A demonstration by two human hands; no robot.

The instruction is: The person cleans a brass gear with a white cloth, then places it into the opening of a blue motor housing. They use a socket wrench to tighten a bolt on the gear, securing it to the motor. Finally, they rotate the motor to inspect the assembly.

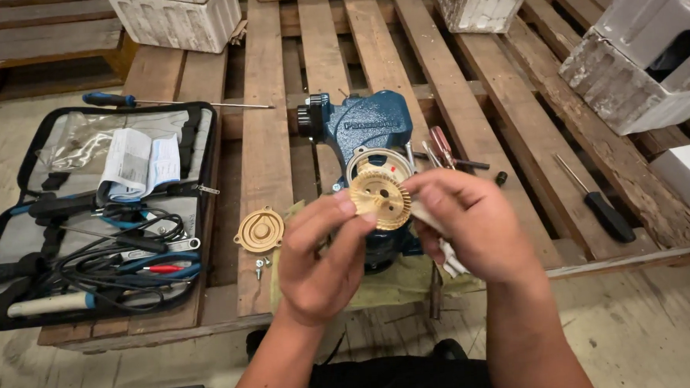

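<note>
Floor: pale concrete, stained, beneath you.
Wooden pallets: worn slats, gaps between, spread before you.
White foam blocks: grimy, along the far and right edges.
Light: even, soft.

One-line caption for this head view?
Both hands, left hand and right hand, hold a brass impeller above a blue pump body.

A workshop: wooden pallets as bench, open tool case (screwdrivers about).
</note>
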